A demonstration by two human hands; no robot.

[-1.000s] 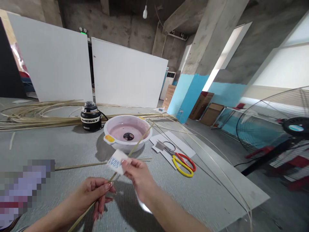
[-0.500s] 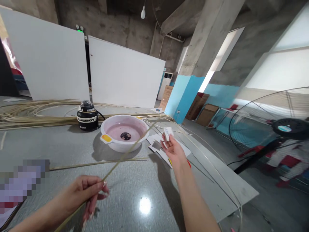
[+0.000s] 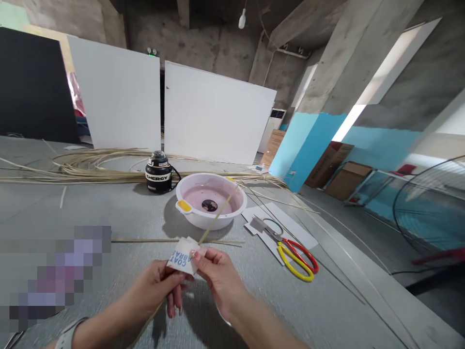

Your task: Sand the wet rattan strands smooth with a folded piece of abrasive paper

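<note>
My left hand (image 3: 160,287) pinches a long thin rattan strip (image 3: 218,213) that slants up and away over the basin. My right hand (image 3: 214,271) pinches a small folded piece of white sandpaper with blue lettering (image 3: 182,256) around the strip, right beside my left fingertips. Both hands are closed and nearly touching, low in the middle of the view above the grey table (image 3: 109,213).
A white basin with pink water (image 3: 209,199) stands just beyond the hands, a black "ENERGY" appliance (image 3: 159,172) to its left. Red-and-yellow scissors (image 3: 290,245) lie on white paper to the right. Bundles of rattan (image 3: 90,165) lie at the back; another strip (image 3: 174,240) lies crosswise.
My right hand has come back from over the scissors to the strip beside my left hand, the sandpaper folded around the strip. The view has swung left.
</note>
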